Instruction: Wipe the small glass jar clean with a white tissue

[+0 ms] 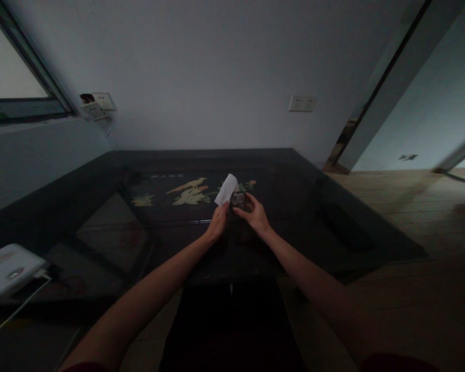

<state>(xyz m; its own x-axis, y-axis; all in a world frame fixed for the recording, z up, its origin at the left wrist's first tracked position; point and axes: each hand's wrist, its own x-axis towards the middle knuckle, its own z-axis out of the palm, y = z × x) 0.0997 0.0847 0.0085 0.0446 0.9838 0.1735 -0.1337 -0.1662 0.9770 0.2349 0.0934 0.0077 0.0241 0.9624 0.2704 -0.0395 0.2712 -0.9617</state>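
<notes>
Between thumb and fingers, my left hand grips a folded white tissue that sticks up and slightly right. My right hand is closed round a small dark, shiny, roughly square object, and the dim light hides what kind it is. Both hands are close together over the middle of the dark glossy table. The tissue and the dark object are side by side, and I cannot tell whether they touch. My fingertips are partly hidden behind what they hold.
Bird and flower pictures decorate the tabletop. A white box-shaped device with a cable stands at the left. A dark flat rectangular shape shows at the right. Wall sockets are behind the table, with a window at upper left.
</notes>
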